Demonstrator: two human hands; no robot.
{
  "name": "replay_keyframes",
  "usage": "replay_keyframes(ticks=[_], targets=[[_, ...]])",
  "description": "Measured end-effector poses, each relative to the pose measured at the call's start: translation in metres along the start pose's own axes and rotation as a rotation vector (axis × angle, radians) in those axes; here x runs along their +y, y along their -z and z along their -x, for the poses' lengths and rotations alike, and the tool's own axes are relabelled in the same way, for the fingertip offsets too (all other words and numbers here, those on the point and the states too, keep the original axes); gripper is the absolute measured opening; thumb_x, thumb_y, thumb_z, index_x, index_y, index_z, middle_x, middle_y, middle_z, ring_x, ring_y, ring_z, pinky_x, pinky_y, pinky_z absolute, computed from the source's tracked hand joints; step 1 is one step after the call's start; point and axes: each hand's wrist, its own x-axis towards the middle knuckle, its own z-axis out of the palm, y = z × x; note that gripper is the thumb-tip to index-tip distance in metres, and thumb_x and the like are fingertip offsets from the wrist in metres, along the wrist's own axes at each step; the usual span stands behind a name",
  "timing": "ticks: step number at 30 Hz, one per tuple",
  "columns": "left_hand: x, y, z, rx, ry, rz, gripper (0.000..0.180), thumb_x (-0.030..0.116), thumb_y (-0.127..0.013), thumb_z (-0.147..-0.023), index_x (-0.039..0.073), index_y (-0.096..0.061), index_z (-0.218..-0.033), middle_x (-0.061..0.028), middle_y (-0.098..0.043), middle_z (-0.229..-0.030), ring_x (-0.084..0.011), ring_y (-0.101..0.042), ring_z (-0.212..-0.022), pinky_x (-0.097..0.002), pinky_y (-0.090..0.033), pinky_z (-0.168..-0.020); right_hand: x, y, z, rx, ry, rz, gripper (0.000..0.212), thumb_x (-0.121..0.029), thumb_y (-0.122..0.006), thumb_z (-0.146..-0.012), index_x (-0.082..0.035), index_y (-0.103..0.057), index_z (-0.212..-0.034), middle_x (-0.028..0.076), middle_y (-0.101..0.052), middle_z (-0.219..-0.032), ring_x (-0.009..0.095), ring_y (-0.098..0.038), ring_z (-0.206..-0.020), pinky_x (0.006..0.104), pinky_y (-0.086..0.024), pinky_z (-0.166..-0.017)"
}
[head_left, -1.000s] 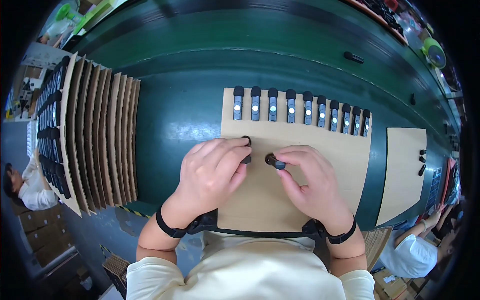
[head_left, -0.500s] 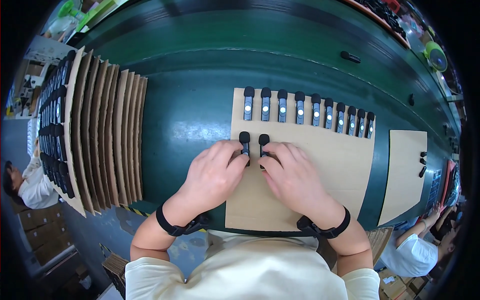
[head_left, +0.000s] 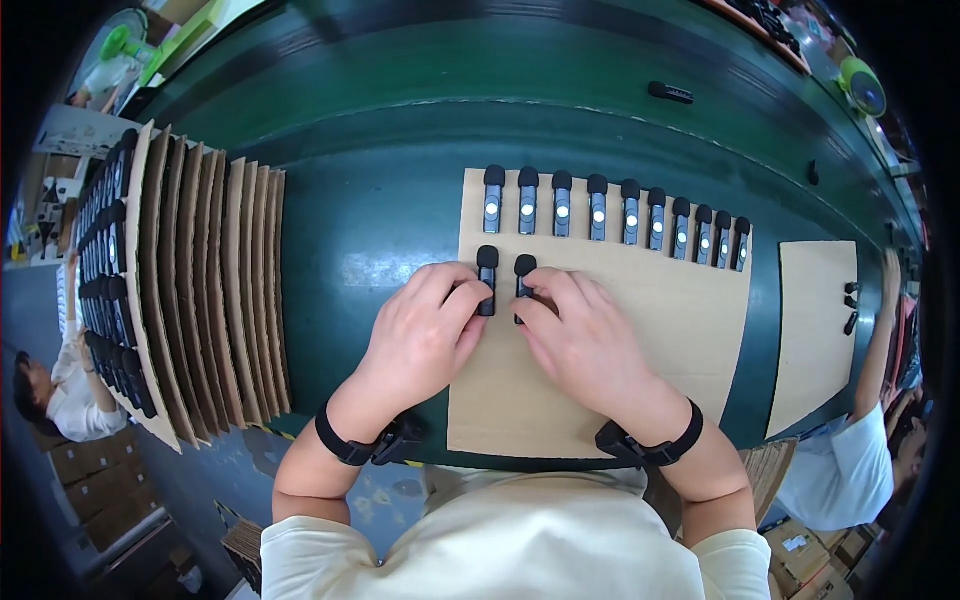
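Note:
A brown cardboard sheet (head_left: 600, 400) lies on the green work surface before me. Along its far edge stretches a row of several small black clip-on microphones (head_left: 563, 205) with foam tops and lit white spots. Nearer to me two more microphones lie side by side, foam ends pointing away. My left hand (head_left: 425, 315) has its thumb and index finger closed at the side of the left microphone (head_left: 488, 280). With closed fingers, my right hand (head_left: 580, 335) grips the right microphone (head_left: 524, 268), covering part of its body. No lit spot shows on these two.
Upright cardboard sheets (head_left: 230, 290) stand close together at left, with microphones on the outermost. At right lies another cardboard sheet (head_left: 815, 330) with a few small black pieces. A microphone (head_left: 670, 92) rests on the far green strip. People work at both sides; one person's arm (head_left: 880, 340) reaches forward.
Both near microphones have shifted slightly away from me, toward the row. The microphone on the far strip has moved left. At right, the other person's arm has stretched forward.

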Motion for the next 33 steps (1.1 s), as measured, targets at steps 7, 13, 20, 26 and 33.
replay_keyframes(ticks=[7,13,20,26,33], targets=[[-0.003,-0.001,-0.001,0.006,0.006,0.001,0.029,0.0,-0.072,-0.071,0.006,-0.061,-0.097,-0.0084,-0.058,-0.1,-0.0286,-0.061,-0.092,-0.0375,-0.054,-0.073,0.002,-0.003,-0.002,-0.001,-0.008,0.017,0.025,-0.006,-0.071,-0.077,-0.007,-0.066,-0.101,0.009,-0.057,-0.11,0.026,-0.06,-0.095,0.0383,-0.051,-0.08],[-0.005,-0.002,-0.003,0.017,0.017,0.004,0.028,0.0,-0.072,-0.072,0.006,-0.062,-0.097,-0.0084,-0.059,-0.1,-0.028,-0.062,-0.091,-0.0378,-0.054,-0.071,0.003,-0.004,-0.006,0.01,-0.027,0.031,0.027,-0.006,-0.071,-0.078,-0.007,-0.065,-0.104,0.009,-0.057,-0.112,0.026,-0.06,-0.096,0.0385,-0.052,-0.08],[-0.006,-0.003,-0.005,0.021,0.028,0.017,0.029,-0.001,-0.073,-0.072,0.006,-0.062,-0.098,-0.0084,-0.059,-0.101,-0.0279,-0.062,-0.09,-0.0376,-0.054,-0.072,0.005,-0.005,-0.006,0.021,-0.041,0.025,0.03,-0.007,-0.071,-0.078,-0.008,-0.064,-0.107,0.009,-0.056,-0.114,0.026,-0.06,-0.097,0.0387,-0.052,-0.08],[-0.002,-0.001,0.001,0.009,0.052,0.085,0.041,0.001,-0.078,-0.068,0.003,-0.06,-0.104,-0.0139,-0.06,-0.11,-0.0338,-0.06,-0.097,-0.0403,-0.051,-0.082,0.004,0.009,0.006,0.011,-0.062,-0.015,0.037,-0.009,-0.073,-0.077,-0.008,-0.061,-0.112,0.01,-0.053,-0.119,0.027,-0.059,-0.1,0.0386,-0.052,-0.082],[-0.002,0.006,0.014,-0.098,0.039,0.015,0.074,0.014,-0.087,-0.062,0.004,-0.051,-0.125,-0.0196,-0.048,-0.137,-0.0417,-0.045,-0.128,-0.05,-0.037,-0.106,0.02,0.052,0.068,-0.045,-0.163,0.071,0.045,-0.013,-0.076,-0.074,-0.008,-0.06,-0.115,0.012,-0.05,-0.127,0.033,-0.053,-0.112,0.0423,-0.047,-0.094]])
